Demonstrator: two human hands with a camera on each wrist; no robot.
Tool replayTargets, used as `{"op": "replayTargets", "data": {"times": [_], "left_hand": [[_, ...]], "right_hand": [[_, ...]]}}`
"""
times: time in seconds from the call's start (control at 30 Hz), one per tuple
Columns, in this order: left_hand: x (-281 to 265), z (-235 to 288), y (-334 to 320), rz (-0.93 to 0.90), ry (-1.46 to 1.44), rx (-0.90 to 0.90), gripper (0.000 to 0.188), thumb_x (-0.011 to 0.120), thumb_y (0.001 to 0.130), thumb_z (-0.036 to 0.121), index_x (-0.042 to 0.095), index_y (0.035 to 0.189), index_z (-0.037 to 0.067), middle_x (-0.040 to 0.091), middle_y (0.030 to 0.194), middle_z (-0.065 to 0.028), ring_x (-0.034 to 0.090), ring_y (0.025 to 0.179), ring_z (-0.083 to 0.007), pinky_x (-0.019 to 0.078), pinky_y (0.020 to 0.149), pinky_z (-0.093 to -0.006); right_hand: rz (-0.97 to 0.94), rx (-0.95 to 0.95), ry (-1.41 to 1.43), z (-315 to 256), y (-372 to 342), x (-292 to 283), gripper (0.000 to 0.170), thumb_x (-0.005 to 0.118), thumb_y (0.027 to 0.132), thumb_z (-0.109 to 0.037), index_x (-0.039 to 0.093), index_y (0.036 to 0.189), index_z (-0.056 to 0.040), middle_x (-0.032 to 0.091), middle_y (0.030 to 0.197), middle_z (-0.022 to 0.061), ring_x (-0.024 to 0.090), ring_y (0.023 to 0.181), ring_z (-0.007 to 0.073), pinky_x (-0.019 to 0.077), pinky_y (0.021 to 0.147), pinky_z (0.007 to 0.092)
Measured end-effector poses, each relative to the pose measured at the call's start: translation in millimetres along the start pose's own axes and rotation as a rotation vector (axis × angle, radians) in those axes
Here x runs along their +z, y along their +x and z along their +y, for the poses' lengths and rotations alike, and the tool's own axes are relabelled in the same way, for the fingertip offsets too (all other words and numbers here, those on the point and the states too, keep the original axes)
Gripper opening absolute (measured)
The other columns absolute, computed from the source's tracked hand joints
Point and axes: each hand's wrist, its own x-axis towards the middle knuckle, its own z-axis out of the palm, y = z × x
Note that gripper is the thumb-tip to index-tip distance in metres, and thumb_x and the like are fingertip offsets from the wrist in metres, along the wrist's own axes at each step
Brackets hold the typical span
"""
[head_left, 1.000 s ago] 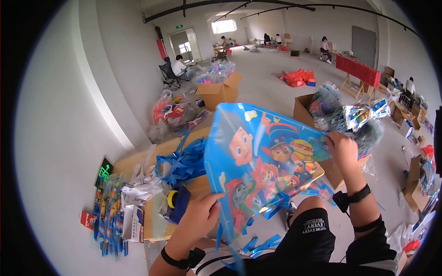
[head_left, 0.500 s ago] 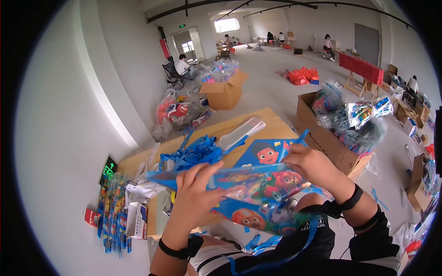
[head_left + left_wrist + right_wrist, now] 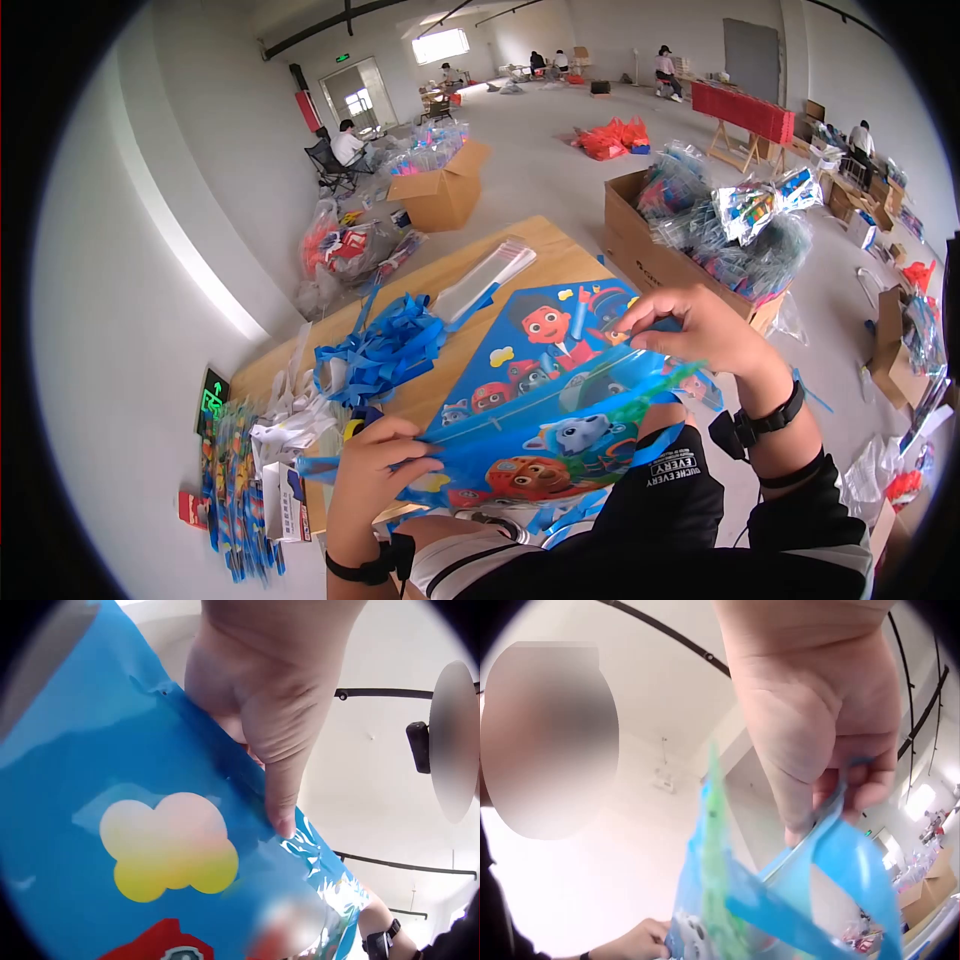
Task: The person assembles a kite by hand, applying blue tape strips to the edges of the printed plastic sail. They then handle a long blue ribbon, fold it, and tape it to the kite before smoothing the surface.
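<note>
A blue plastic sheet printed with cartoon dogs (image 3: 560,455) hangs folded between both hands over the table's front edge. The left hand (image 3: 375,480) pinches its left end; in the left wrist view the thumb of the left hand (image 3: 270,712) presses on the film beside a cloud print (image 3: 169,844). The right hand (image 3: 700,330) grips the sheet's upper right edge; in the right wrist view the fingers of the right hand (image 3: 825,727) curl round the edge and a blue strip (image 3: 855,862). Another printed blue sheet (image 3: 510,350) lies flat on the table behind.
On the wooden table (image 3: 530,235) lie tangled blue ribbons (image 3: 385,345) and clear sleeves (image 3: 485,280). Bundled prints (image 3: 235,490) stand at the left. Beyond are a box of wrapped goods (image 3: 640,240), another box (image 3: 440,200), and several seated people.
The raised sheet has come down and folded over, uncovering the flat sheet and sleeves. The left hand has moved lower and left; the right hand moved down, then slightly up and right. The view has shifted.
</note>
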Motion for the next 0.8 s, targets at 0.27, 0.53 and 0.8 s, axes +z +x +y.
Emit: {"op": "replayTargets", "data": {"times": [0.27,0.53,0.8], "left_hand": [[13,-9,-17,0.048,-0.126,-0.179,0.025,0.090,0.063,0.004,0.072,0.080,-0.002,0.065,0.077,-0.0102,0.061,0.064,-0.0170,0.0458,0.056,-0.0275],[35,-14,-53,0.061,-0.233,-0.353,0.029,0.090,0.061,-0.003,0.063,0.070,-0.003,0.068,0.077,-0.0113,0.062,0.066,-0.0158,0.0456,0.058,-0.0269],[64,-17,-96,0.138,-0.312,-0.574,0.029,0.089,0.062,-0.003,0.061,0.070,0.000,0.064,0.072,-0.0075,0.060,0.067,-0.0145,0.0460,0.059,-0.0275]], "right_hand": [[0.206,0.174,0.550,36,-4,34,0.023,0.071,0.095,-0.009,0.066,0.117,-0.0061,0.070,0.099,0.0021,0.064,0.083,0.0052,0.0501,0.063,0.0213],[0.262,0.240,0.926,43,-15,70,0.013,0.063,0.100,-0.009,0.061,0.113,-0.0050,0.068,0.088,-0.0016,0.059,0.074,0.0015,0.0458,0.064,0.0196],[0.289,0.203,1.021,47,-27,91,0.019,0.063,0.100,-0.009,0.061,0.118,-0.0015,0.069,0.094,0.0017,0.061,0.082,0.0044,0.0484,0.074,0.0206]]}}
